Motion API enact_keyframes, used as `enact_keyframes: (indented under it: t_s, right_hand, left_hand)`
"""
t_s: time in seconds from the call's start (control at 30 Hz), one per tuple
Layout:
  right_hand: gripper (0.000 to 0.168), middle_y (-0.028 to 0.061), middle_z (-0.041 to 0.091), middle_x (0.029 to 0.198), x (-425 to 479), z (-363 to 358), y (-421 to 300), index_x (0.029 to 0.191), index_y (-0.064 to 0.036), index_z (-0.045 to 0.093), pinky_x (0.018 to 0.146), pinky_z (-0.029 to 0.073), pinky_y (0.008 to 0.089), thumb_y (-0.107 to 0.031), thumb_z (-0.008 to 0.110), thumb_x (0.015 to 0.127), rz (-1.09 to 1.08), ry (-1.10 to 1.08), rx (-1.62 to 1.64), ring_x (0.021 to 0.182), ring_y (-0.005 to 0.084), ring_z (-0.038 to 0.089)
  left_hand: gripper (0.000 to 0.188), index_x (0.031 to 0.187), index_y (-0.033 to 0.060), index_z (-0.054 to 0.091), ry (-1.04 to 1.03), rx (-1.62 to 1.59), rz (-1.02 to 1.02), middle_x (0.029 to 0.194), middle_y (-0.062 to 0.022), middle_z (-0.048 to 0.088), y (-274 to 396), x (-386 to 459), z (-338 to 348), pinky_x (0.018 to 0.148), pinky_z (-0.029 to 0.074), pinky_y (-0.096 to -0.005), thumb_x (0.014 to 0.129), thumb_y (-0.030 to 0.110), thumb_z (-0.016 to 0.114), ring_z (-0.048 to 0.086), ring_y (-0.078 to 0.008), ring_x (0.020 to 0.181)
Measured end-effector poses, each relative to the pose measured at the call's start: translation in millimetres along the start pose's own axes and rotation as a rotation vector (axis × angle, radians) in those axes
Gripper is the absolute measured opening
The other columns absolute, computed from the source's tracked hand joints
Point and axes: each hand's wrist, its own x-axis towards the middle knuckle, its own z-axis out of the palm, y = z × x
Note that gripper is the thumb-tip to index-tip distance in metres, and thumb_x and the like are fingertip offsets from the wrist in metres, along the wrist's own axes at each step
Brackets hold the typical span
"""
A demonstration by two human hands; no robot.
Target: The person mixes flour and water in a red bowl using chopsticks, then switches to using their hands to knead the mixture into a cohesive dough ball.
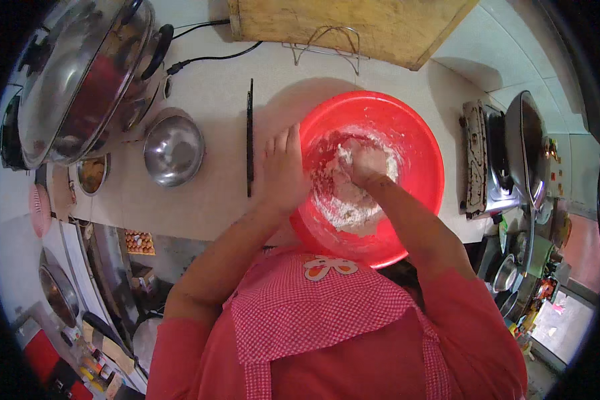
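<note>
A large red plastic basin [427, 170] stands on the light countertop in front of me. Inside it lies pale dough [347, 185], ringed by loose white flour [347, 217] with smears up the wall. My right hand [370, 162] is down in the basin, pressed into the dough with its fingers curled and partly hidden. At the basin's left side, my left hand [284, 167] lies against the outside of the rim, fingers pointing away from me. Its thumb is out of sight, so its grip on the rim is unclear.
A steel bowl [174, 150] and dark chopsticks [250, 137] lie to the left. Beyond them stands a large lidded pan [87, 85] near a black cable [215, 58]. A wire stand [327, 47] leans by a wooden board [350, 25]. Rightward are a gas stove [490, 160] and a wok [527, 145].
</note>
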Motion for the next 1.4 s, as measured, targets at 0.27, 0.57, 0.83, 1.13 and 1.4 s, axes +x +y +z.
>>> enact_keyframes:
  t_s: [0.27,0.57,0.83,1.13,1.4]
  right_hand:
    - [0.043,0.0159,0.064,0.096,-52,-1,31,0.104,-0.006,0.054,0.089,0.043,0.0468,-0.04,0.057,0.079,-0.444,0.36,0.142,0.099,0.034,0.06]
    - [0.058,0.0137,0.052,0.124,-99,-1,33,0.125,-0.008,0.054,0.099,0.033,0.0544,-0.039,0.06,0.076,-0.603,0.288,-0.207,0.122,0.0319,0.042]
    - [0.057,0.0181,0.053,0.118,-87,49,17,0.117,-0.005,0.054,0.093,0.037,0.0571,-0.041,0.065,0.074,-0.581,0.598,-0.132,0.111,0.0367,0.048]
    - [0.044,0.0058,0.057,0.117,-32,48,19,0.107,-0.017,0.062,0.097,0.038,0.0485,-0.05,0.058,0.078,-0.596,0.306,-0.045,0.109,0.0275,0.051]
    - [0.047,0.0045,0.062,0.114,-19,22,10,0.106,-0.022,0.063,0.099,0.036,0.0444,-0.056,0.059,0.074,-0.457,0.169,-0.1,0.111,0.0225,0.055]
  left_hand:
    - [0.078,0.138,0.0033,0.034,0.033,0.11,-0.003,0.129,-0.0149,0.045,4,-2,1,0.102,0.03,-0.0472,0.067,0.002,0.067,0.039,-0.035,0.121]
    - [0.073,0.136,0.0062,0.036,-0.002,0.196,-0.045,0.129,-0.0125,0.048,8,-2,-3,0.1,0.034,-0.0431,0.069,0.007,0.067,0.042,-0.0297,0.123]
    - [0.072,0.136,0.0021,0.036,0.091,0.057,0.043,0.125,-0.0178,0.048,-9,-2,10,0.1,0.031,-0.0485,0.069,0.004,0.062,0.04,-0.0364,0.119]
    - [0.071,0.136,-0.001,0.034,-0.011,0.027,0.041,0.126,-0.0214,0.045,-9,2,8,0.103,0.028,-0.0504,0.069,0.002,0.058,0.038,-0.0395,0.119]
    - [0.07,0.136,-0.0006,0.034,-0.02,0.058,0.011,0.127,-0.0214,0.045,-8,0,10,0.104,0.026,-0.0508,0.071,0.004,0.059,0.038,-0.04,0.12]
